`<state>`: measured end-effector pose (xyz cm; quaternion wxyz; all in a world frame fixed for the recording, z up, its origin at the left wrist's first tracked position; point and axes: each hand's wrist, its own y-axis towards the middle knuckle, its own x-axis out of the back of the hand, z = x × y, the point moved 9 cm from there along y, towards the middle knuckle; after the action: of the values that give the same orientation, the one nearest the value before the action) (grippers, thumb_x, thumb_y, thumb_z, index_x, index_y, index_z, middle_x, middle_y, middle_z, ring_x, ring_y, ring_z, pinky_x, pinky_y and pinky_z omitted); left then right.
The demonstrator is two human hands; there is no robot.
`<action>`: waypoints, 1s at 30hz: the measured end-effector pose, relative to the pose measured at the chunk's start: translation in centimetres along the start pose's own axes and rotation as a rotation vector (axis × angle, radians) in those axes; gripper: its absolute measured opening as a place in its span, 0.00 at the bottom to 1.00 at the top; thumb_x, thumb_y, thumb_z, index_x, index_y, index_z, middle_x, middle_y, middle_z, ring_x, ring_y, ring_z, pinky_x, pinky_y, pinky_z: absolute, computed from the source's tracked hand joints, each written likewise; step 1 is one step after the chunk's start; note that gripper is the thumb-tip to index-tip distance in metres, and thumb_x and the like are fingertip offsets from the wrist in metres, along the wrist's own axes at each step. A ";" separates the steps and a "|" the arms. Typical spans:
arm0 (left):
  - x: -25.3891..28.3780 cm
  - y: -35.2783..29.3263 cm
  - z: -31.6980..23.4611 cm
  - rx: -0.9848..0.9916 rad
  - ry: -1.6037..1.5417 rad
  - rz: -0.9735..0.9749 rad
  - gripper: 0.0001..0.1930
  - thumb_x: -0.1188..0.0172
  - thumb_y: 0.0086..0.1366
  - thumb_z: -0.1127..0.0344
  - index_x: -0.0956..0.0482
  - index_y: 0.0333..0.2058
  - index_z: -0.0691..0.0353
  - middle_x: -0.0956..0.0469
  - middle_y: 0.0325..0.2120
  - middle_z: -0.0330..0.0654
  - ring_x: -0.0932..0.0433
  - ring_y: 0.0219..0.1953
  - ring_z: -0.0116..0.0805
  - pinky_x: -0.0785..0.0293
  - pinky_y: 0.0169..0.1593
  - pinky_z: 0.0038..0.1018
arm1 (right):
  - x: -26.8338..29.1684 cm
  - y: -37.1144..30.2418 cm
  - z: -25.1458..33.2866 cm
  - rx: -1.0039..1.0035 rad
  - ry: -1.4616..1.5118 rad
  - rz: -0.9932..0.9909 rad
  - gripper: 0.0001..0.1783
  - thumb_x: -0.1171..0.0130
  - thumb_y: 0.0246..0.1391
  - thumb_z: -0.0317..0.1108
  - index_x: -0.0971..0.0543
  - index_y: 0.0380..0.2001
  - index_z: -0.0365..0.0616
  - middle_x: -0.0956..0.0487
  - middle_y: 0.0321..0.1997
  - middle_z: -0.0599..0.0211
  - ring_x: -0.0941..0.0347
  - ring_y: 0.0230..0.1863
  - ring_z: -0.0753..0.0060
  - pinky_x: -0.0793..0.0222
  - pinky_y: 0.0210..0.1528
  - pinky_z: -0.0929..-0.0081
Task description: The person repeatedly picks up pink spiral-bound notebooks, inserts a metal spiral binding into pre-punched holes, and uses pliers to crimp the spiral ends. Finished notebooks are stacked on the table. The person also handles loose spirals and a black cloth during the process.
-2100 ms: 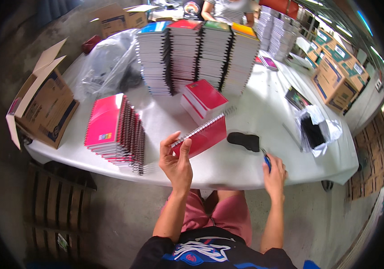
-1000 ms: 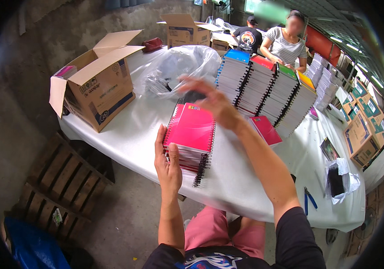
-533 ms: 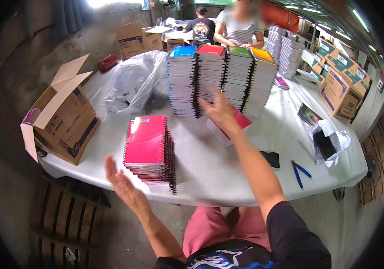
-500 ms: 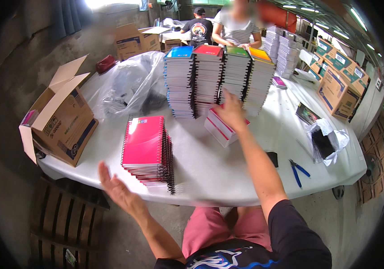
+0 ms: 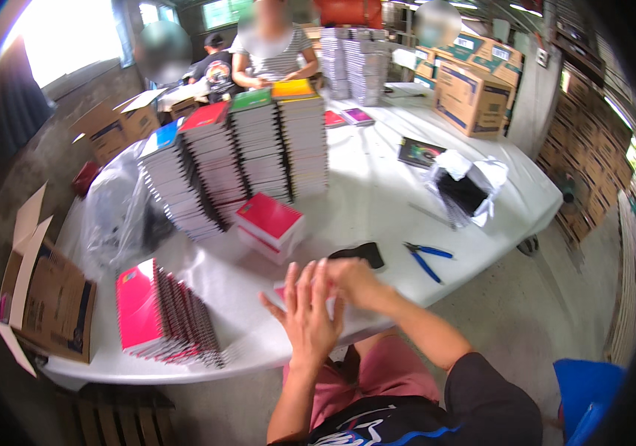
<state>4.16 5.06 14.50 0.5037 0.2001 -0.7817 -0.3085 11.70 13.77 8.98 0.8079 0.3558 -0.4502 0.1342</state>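
Note:
In front of me, at the table's near edge, my left hand [image 5: 305, 316] is raised with its fingers spread, holding nothing. Close beside it my right hand [image 5: 361, 282] curls, slightly blurred, at a pink-covered book [image 5: 281, 292]; most of that book is hidden behind my left hand. Just beyond lies a short stack of pink-covered books [image 5: 269, 215] with no coils showing. Left of my hands, a leaning pile of pink spiral notebooks [image 5: 139, 308] rests on the table. Four tall piles stand behind, topped blue [image 5: 162, 140], red [image 5: 206, 116], green [image 5: 252, 100] and yellow [image 5: 293, 89].
Blue-handled pliers [image 5: 425, 260] and a black flat piece [image 5: 362, 254] lie to the right, near white wrapping with black coils [image 5: 463, 189]. An open carton [image 5: 54, 301] and clear plastic [image 5: 121, 215] are left. A person [image 5: 273, 52] works across the white table [image 5: 377, 178].
My right hand has drawn back from the short stack to the near edge with a pink-covered book. My left hand has moved right beside it. The view has turned right.

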 end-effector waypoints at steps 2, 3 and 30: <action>-4.8 -2.1 2.6 0.084 0.107 0.083 0.22 0.39 0.56 0.55 0.27 0.49 0.52 0.28 0.45 0.40 0.37 0.57 0.41 0.67 0.64 0.56 | -0.6 -2.0 -0.7 -0.023 0.107 0.225 0.34 0.30 0.35 0.46 0.28 0.49 0.47 0.25 0.44 0.54 0.30 0.50 0.51 0.33 0.49 0.58; -6.0 -3.0 4.1 0.132 0.174 0.118 0.21 0.39 0.55 0.53 0.26 0.48 0.50 0.28 0.43 0.39 0.36 0.56 0.42 0.66 0.63 0.58 | 1.4 -2.1 -0.2 0.004 0.111 0.288 0.39 0.30 0.36 0.47 0.30 0.54 0.48 0.27 0.50 0.52 0.34 0.56 0.51 0.37 0.56 0.58; -5.2 -3.2 3.0 0.000 0.158 -0.119 0.32 0.32 0.38 0.39 0.30 0.32 0.59 0.33 0.36 0.46 0.37 0.47 0.51 0.45 0.52 0.51 | 13.2 -7.6 -23.4 -0.491 0.602 -0.726 0.09 0.40 0.50 0.25 0.23 0.37 0.40 0.19 0.33 0.67 0.23 0.34 0.79 0.28 0.37 0.80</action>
<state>3.57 6.83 7.98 0.5446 0.2701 -0.7262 -0.3212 37.96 23.23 8.42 0.9554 0.2348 -0.0643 -0.1674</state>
